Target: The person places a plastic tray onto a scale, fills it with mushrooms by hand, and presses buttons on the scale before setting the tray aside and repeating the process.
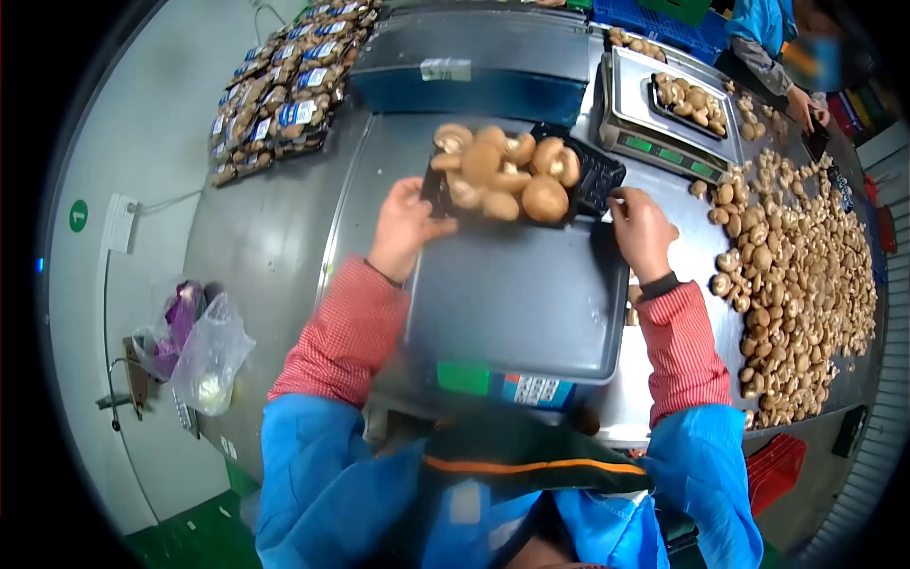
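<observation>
A black tray of brown mushrooms (482,163) is over the far part of a grey scale platform (517,303). My left hand (406,226) grips this tray at its left end, thumb along the near side. Behind and to the right of it, partly covered by the mushrooms, lies a second black tray (599,177) with a ribbed inside and no mushrooms showing in it. The fingers of my right hand (645,229) are closed at that tray's right corner, above the platform's right edge.
Loose mushrooms (796,284) form a large pile on the right. A second scale (664,142) carries a filled tray (690,104). Wrapped mushroom packs (294,85) are stacked at back left. A metal box (469,62) stands behind the platform. Another person's hands (806,106) hold a dark tray.
</observation>
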Demonstrator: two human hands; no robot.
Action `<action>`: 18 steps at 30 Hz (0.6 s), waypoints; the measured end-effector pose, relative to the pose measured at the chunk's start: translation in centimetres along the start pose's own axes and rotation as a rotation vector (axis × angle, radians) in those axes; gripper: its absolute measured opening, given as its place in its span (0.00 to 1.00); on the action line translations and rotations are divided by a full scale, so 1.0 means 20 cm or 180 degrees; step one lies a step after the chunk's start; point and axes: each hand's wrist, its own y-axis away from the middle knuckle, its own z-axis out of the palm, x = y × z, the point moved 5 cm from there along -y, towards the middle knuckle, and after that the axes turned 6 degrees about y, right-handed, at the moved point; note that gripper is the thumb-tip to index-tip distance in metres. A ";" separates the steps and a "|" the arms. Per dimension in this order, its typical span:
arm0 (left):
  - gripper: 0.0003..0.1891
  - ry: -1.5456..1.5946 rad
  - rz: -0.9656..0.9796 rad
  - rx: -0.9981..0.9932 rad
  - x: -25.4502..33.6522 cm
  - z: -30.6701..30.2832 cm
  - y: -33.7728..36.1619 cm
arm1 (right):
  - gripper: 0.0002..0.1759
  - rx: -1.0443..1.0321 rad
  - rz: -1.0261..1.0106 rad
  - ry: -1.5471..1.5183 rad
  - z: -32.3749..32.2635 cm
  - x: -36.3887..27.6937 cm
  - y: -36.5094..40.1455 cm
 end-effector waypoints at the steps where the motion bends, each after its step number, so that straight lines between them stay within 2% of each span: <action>1: 0.16 -0.0216 0.0234 0.0098 0.08 0.03 -0.10 | 0.09 0.0019 -0.0325 0.0061 0.10 0.02 -0.09; 3: 0.16 -0.0297 0.0319 0.0269 0.18 0.03 -0.37 | 0.13 -0.0383 -0.0571 0.0283 0.30 0.04 -0.21; 5: 0.16 -0.0252 0.0464 0.0349 0.25 0.02 -0.63 | 0.16 -0.1109 -0.0785 0.0351 0.48 0.05 -0.29; 7: 0.16 -0.0235 0.0606 0.0439 0.31 0.02 -0.87 | 0.14 -0.1552 -0.0957 0.0306 0.58 0.05 -0.31; 12: 0.20 -0.0273 0.0723 0.0676 0.39 -0.01 -1.41 | 0.11 -0.1683 -0.1115 0.0112 0.57 0.04 -0.32; 18: 0.29 -0.0252 0.1002 0.1048 0.40 0.00 -1.60 | 0.09 -0.1857 -0.0577 -0.0580 0.61 0.13 -0.33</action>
